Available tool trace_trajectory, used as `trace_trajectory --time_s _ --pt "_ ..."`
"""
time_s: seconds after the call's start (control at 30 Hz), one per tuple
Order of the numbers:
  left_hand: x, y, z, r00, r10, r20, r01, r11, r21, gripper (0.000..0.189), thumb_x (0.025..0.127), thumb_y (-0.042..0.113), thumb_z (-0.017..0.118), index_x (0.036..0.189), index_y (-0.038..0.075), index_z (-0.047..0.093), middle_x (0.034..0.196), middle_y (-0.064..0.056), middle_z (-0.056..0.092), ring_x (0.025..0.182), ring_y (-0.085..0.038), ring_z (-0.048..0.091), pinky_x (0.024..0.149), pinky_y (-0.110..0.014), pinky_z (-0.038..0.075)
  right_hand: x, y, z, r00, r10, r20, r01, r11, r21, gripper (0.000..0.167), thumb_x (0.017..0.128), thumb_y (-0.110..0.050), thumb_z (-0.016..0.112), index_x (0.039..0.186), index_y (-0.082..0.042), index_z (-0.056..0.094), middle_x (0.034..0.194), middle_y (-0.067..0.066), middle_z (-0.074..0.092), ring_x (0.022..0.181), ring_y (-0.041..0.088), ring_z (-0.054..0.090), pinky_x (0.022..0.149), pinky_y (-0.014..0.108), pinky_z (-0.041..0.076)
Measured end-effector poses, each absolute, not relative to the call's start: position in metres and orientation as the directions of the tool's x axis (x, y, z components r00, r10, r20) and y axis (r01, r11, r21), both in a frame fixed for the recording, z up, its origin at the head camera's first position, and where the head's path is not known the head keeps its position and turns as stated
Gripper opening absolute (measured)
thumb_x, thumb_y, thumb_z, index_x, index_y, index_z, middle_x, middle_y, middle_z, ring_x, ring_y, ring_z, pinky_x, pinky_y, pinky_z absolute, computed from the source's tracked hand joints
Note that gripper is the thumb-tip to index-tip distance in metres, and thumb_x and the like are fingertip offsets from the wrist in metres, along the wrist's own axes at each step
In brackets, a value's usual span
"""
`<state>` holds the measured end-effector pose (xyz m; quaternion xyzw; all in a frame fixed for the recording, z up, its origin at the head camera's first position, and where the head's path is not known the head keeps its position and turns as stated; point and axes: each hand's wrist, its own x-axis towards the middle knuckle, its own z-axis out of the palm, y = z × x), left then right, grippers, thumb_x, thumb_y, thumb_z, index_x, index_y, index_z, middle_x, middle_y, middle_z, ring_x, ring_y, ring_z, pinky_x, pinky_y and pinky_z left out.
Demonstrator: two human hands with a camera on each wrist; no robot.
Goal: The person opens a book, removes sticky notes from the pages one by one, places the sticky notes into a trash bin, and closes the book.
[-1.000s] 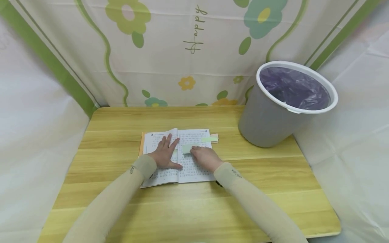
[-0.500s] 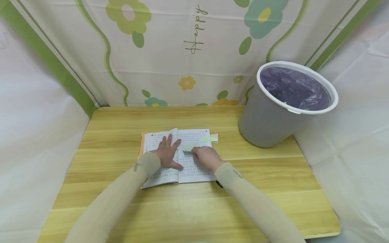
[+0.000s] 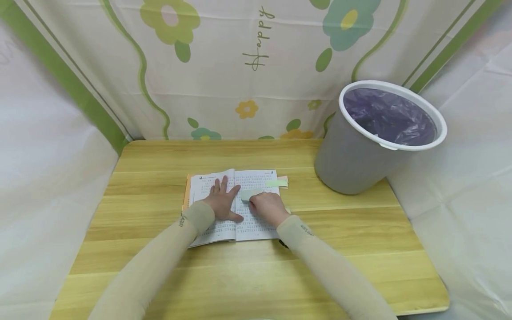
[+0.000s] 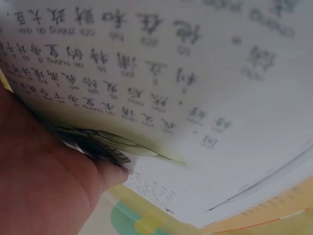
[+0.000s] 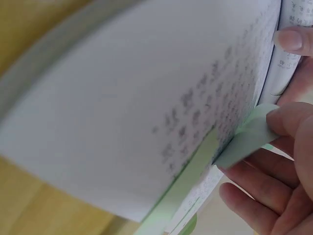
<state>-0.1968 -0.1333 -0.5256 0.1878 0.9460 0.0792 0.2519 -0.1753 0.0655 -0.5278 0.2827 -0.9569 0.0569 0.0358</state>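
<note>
An open book (image 3: 256, 226) with rows of printed characters lies on the wooden table. My left hand (image 3: 221, 205) rests with spread, straight fingers on its left page by the fold; the left wrist view shows the palm (image 4: 44, 181) low over the print. On the right page is a pale green sticky note (image 3: 249, 194), pinched by my right hand (image 3: 270, 208). In the right wrist view the thumb and fingers (image 5: 288, 120) hold the note's bent, raised part (image 5: 249, 139). A longer green paper strip (image 5: 183, 183) lies beside it, reaching past the page edge.
A grey bin (image 3: 348, 164) with a purple liner stands at the table's back right. Green and pinkish paper tabs (image 3: 282, 181) jut from the book's right edge. An orange cover (image 3: 187, 191) shows at its left. A flowered curtain (image 3: 224, 89) hangs behind the table (image 3: 160, 155).
My right hand has drawn slightly left and curled more, its pinched note now bent up from the page. My left hand has slid a little to the right across the page.
</note>
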Motion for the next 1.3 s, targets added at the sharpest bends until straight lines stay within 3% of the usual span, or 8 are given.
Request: trace_trajectory --time_s 0.2,0.83,1.3 --pt "-0.199 -0.133 -0.529 -0.806 0.387 -0.447 0.305 0.92 0.247 0.121 0.071 0.077 0.069 0.161 0.022 0.01 0.158 -0.028 -0.022 0.142 -0.053 -0.014 0.117 -0.058 0.005 -0.173 0.066 -0.529 -0.848 -0.52 0.102 -0.528 0.844 -0.093 0.019 0.096 -0.022 0.065 0.081 -0.016 0.075 0.067 -0.005 0.068 0.05 0.006 0.05 0.051 0.026 0.049" --pt "-0.192 -0.128 -0.516 -0.813 0.37 -0.449 0.301 0.928 0.22 0.117 0.074 0.073 0.07 0.161 0.023 0.011 0.158 -0.028 -0.02 0.143 -0.053 -0.011 0.118 -0.057 0.007 -0.175 0.073 -0.53 -0.859 -0.493 0.137 -0.512 0.835 -0.204 0.018 0.098 -0.02 0.061 0.089 -0.014 0.076 0.065 -0.007 0.065 0.048 0.004 0.046 0.048 0.022 0.042" --pt "-0.193 -0.128 -0.52 -0.825 0.361 -0.435 0.29 0.931 0.223 0.118 0.072 0.073 0.072 0.161 0.022 0.014 0.159 -0.028 -0.018 0.143 -0.053 -0.011 0.118 -0.056 0.007 -0.175 0.075 -0.529 -0.863 -0.479 0.161 -0.505 0.828 -0.243 0.016 0.098 -0.021 0.064 0.096 -0.012 0.078 0.079 -0.001 0.073 0.054 0.003 0.055 0.054 0.022 0.049"
